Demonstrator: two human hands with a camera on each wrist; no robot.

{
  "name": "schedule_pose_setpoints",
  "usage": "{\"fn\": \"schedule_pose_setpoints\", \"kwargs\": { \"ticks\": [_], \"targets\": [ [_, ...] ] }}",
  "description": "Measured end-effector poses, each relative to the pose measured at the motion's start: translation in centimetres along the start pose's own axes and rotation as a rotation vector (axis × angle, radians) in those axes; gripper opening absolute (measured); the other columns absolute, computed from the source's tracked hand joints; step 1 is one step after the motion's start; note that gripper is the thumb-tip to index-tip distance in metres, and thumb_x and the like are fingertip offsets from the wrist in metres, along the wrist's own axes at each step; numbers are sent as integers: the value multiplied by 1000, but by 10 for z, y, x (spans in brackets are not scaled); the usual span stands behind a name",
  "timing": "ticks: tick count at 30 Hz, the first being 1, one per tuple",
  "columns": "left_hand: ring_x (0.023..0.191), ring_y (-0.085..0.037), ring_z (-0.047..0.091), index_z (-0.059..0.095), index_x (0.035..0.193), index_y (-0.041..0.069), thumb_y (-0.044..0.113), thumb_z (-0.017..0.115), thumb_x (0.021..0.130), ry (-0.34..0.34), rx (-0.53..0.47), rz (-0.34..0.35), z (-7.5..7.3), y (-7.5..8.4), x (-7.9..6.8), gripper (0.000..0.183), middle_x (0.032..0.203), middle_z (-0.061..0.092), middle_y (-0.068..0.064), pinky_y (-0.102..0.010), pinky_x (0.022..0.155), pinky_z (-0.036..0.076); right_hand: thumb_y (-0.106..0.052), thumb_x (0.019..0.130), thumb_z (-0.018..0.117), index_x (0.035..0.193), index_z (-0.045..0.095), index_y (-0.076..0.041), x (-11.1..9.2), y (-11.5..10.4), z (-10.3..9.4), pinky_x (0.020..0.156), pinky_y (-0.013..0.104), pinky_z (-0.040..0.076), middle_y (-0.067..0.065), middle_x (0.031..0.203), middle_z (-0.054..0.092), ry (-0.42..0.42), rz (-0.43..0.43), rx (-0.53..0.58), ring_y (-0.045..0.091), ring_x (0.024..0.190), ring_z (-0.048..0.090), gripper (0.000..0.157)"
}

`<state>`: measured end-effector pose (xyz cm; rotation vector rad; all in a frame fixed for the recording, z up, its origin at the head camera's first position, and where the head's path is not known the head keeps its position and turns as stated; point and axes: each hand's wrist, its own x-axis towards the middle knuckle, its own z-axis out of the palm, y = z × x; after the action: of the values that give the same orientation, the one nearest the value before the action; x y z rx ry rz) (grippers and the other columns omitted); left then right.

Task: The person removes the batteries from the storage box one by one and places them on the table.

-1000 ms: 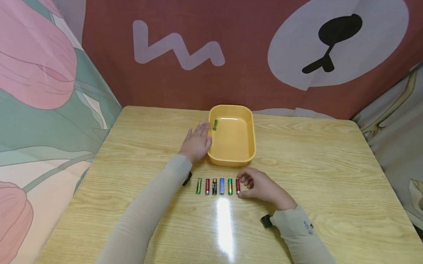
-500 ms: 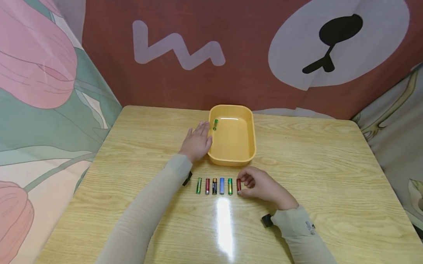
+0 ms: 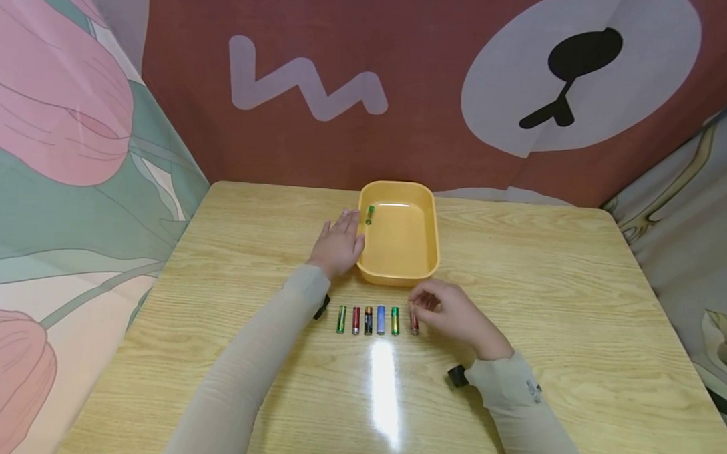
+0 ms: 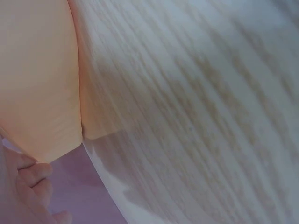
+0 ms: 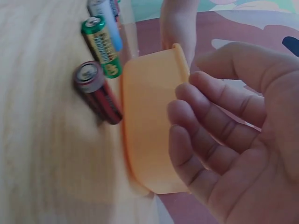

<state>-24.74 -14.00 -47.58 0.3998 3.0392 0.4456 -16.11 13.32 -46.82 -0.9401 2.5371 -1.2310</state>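
Note:
My left hand (image 3: 337,246) lies with fingers straight along the left side of a yellow plastic bin (image 3: 398,279); in the left wrist view its fingertips (image 4: 35,175) are at the bin's corner. Inside the bin is one green battery (image 3: 370,214). My right hand (image 3: 453,317) hovers with bent fingers at the right end of a battery row and holds nothing. Below its fingers a red battery (image 5: 99,95) lies on the table, apart from the hand in the right wrist view; in the head view the hand partly overlaps it.
Left of the red battery run a green-and-gold battery (image 3: 395,321), a blue one (image 3: 381,320), a black one (image 3: 369,321), another red one (image 3: 356,321) and a green one (image 3: 341,319). The wooden table (image 3: 548,280) meets a printed cloth (image 3: 402,148) behind the bin.
My right hand has come up off the end red battery, which has shifted slightly right, away from its neighbour. The left hand and the bin have stayed put.

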Motion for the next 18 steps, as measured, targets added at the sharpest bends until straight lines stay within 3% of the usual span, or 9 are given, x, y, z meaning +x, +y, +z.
{"fn": "schedule_pose_setpoints", "kwargs": {
  "ticks": [9,18],
  "targets": [
    [156,-24,8,13,163,4,35,28,110,-3,4,2,0,0,0,63,169,19,-10,-52,125,11,-7,94,70,100,70,-4,14,-11,-8,74,29,55,-2,92,67,83,-50,18,12,82,61,7],
    [156,-23,9,14,163,5,35,29,110,2,-3,3,0,-1,1,63,168,20,-10,-52,125,11,-9,94,70,99,72,-8,41,-32,-20,74,41,57,0,95,67,138,-80,-10,15,83,61,5]
  ]
}}
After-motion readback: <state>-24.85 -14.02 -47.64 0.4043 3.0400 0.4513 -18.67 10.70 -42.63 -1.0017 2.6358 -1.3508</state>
